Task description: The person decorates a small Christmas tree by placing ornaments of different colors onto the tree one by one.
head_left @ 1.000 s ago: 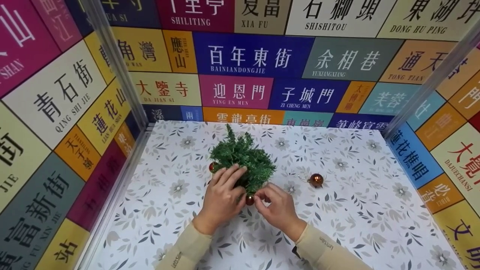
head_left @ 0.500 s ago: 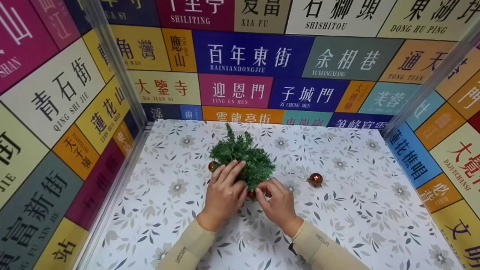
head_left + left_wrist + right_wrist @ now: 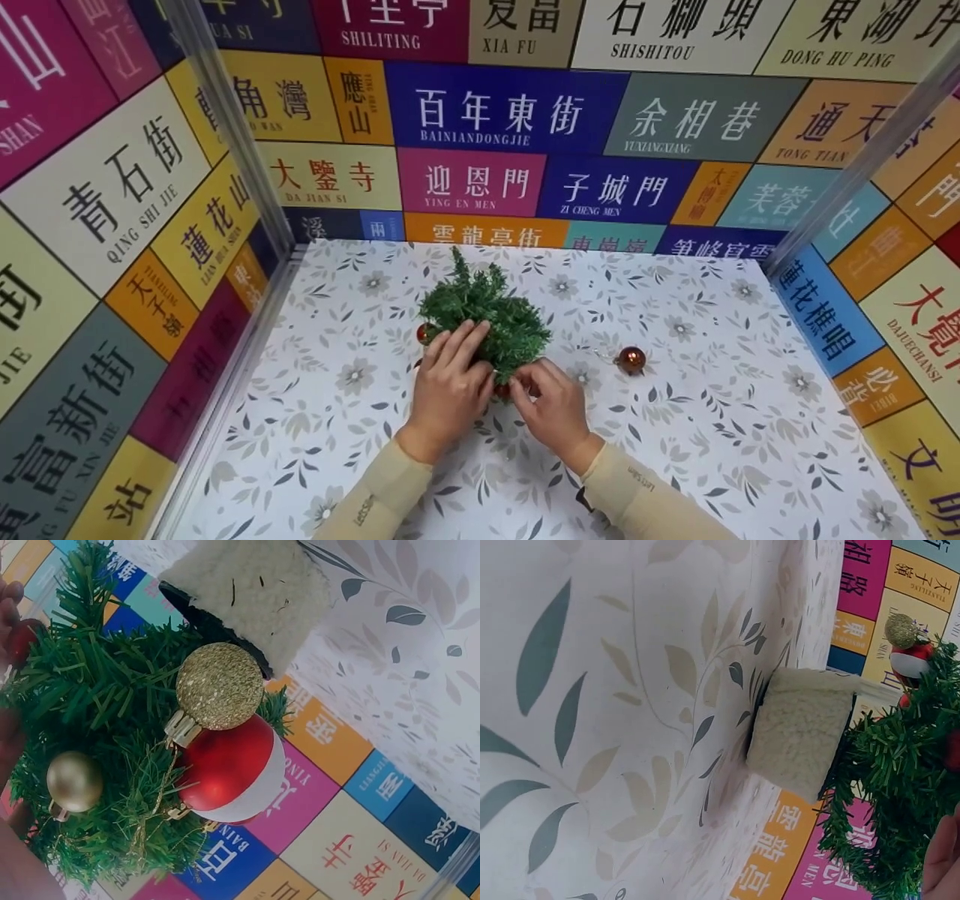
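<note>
A small green artificial tree point(image 3: 484, 311) stands on the floral table point(image 3: 712, 420). My left hand point(image 3: 469, 360) grips its near side, fingers laid over the foliage. My right hand point(image 3: 523, 384) pinches a small red ball point(image 3: 501, 391) against the lowest branches, and the two hands mostly hide it. Another red ball point(image 3: 424, 332) hangs at the tree's left. In the left wrist view a gold glitter ball point(image 3: 219, 686), a red-and-white ball point(image 3: 229, 765) and a plain gold ball point(image 3: 73, 780) hang in the tree point(image 3: 105, 712). The right wrist view shows the tree's fuzzy white base point(image 3: 802, 731).
A loose bronze-red ball point(image 3: 631, 360) with a hanging loop lies on the table right of the tree. Walls covered in coloured street-name panels point(image 3: 495, 112) enclose the table at the back and on both sides, with metal corner posts point(image 3: 232, 135).
Both hands have shifted slightly up toward the tree. The red ball has gone from just below the foliage into the lower branches and shows less between the hands.
</note>
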`<state>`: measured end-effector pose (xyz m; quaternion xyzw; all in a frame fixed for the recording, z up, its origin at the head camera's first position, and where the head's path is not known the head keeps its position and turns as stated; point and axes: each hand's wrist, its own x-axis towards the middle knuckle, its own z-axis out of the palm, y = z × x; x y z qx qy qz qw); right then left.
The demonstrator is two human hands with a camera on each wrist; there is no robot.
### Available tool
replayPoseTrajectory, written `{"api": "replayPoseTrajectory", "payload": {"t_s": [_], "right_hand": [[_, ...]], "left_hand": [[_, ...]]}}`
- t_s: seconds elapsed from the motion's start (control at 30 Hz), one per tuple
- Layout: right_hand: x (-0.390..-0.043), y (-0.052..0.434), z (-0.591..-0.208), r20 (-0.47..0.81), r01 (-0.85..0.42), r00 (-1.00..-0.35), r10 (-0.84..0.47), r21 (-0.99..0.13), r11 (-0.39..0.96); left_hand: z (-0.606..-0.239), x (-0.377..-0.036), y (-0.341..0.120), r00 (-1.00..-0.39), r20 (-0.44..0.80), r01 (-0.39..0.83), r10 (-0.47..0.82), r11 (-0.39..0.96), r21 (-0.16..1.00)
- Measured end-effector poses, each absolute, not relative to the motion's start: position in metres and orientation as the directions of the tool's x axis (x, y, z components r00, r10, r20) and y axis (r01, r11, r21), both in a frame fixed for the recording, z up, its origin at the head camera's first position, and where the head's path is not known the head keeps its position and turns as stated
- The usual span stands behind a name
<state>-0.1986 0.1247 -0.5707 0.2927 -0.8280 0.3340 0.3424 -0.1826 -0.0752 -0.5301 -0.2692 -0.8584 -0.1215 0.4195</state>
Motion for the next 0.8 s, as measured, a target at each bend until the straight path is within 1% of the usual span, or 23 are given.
{"api": "replayPoseTrajectory", "payload": {"t_s": [0.2,0.3,0.63,0.8], "right_hand": [[-0.1962,0.1241,-0.5705,0.735,-0.721,-0.602,-0.312,-0.332,0.608],[-0.1949,0.1246,-0.5702,0.721,-0.727,-0.611,-0.329,-0.346,0.593],[-0.1922,0.1267,-0.5668,0.67,-0.696,-0.671,-0.317,-0.423,0.58],[-0.1923,0.1271,-0.5656,0.674,-0.703,-0.667,-0.318,-0.426,0.569]], "left_hand": [[-0.5316,-0.1801,-0.0754,-0.527,0.75,0.566,0.401,0.823,-0.042],[-0.5321,-0.1793,-0.0752,-0.532,0.74,0.574,0.412,0.818,-0.043],[-0.5292,-0.1801,-0.0757,-0.525,0.744,0.601,0.412,0.799,-0.018],[-0.5277,-0.1799,-0.0765,-0.519,0.754,0.619,0.404,0.785,0.006]]}}
